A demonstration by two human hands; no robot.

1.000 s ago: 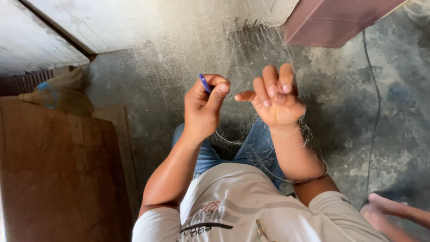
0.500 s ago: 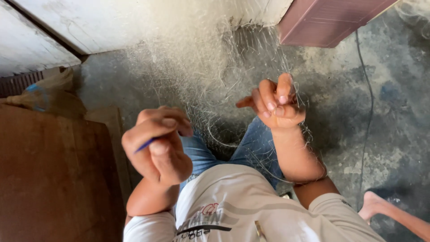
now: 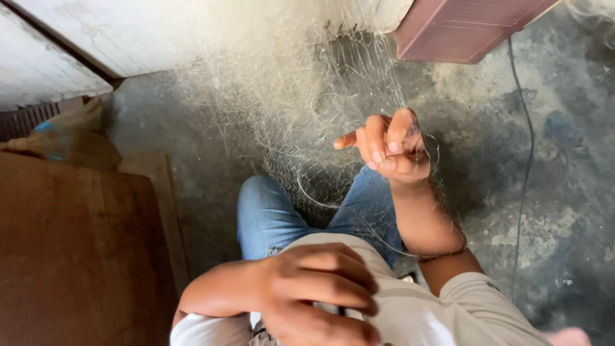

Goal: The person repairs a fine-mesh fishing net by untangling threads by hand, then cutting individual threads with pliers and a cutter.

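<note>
Rough grey concrete floor (image 3: 564, 211), stained, patchy. Pale fishing net (image 3: 301, 96) heaped far centre against whitewashed wall (image 3: 160, 32), trailing near over blue-jeaned knees (image 3: 269, 211). Right hand (image 3: 391, 150) raised, fingers curled, pinching net strands. Left hand (image 3: 320, 295) near chest, fingers closed tight; contents cannot tell. Brown wooden board (image 3: 77, 256) left. Reddish panel (image 3: 467, 29) far right. Thin dark cable (image 3: 526, 160) along floor right.

net (image 3: 301, 109): fine pale mesh, bunched, draped from wall across concrete floor to knees
strand (image 3: 333, 205): thin, looping, slack over jeans
</note>
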